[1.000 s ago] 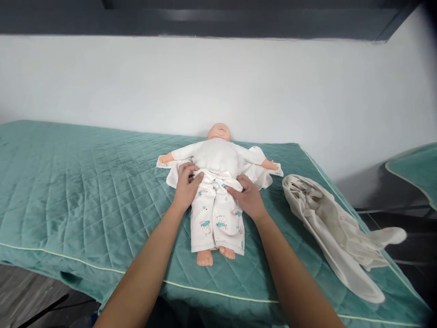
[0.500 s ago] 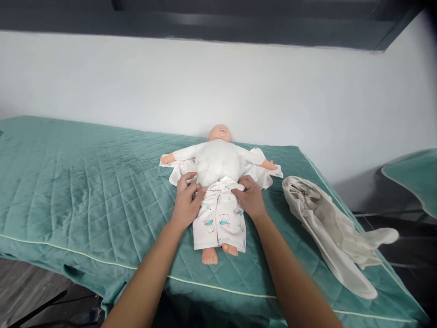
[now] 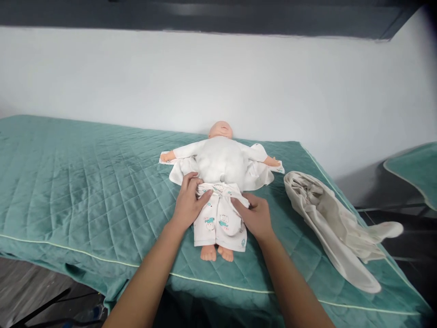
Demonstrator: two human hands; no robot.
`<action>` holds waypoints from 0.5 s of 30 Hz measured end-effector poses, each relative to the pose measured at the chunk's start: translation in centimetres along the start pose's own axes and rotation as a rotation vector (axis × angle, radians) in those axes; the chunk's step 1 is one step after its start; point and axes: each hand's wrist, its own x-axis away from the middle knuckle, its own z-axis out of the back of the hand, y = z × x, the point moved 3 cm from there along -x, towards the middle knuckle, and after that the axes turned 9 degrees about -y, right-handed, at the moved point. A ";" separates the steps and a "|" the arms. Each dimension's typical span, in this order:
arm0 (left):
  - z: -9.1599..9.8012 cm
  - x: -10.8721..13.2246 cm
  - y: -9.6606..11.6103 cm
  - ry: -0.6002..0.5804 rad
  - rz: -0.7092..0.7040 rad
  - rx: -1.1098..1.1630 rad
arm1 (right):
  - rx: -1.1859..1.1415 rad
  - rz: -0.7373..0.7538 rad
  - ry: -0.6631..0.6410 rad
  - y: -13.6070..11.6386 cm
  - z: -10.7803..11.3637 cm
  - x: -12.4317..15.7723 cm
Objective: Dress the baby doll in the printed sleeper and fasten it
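A baby doll (image 3: pixel 223 157) lies on its back with arms spread and its feet toward me. Printed white trousers (image 3: pixel 220 223) cover its legs, both feet showing below the hems. My left hand (image 3: pixel 190 200) grips the waistband at the left hip, thumb on the front. At the right hip, my right hand (image 3: pixel 254 214) pinches the trouser fabric between thumb and fingers. Under the doll's arms and back spreads an open white garment (image 3: pixel 261 175).
A green quilted cover (image 3: pixel 102 191) lies over the bed. Crumpled cream cloth (image 3: pixel 327 218) rests to the right. Behind the doll stands a white wall (image 3: pixel 205 77). Another green padded surface (image 3: pixel 416 171) is at the far right.
My right hand has moved slightly down and outward with the fabric, and the waistband sits a little lower on that side. The doll's feet have come closer together.
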 end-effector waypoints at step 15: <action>0.3 4.3 1.3 -0.025 0.024 0.021 | -0.017 -0.011 0.004 0.0 -0.3 -0.8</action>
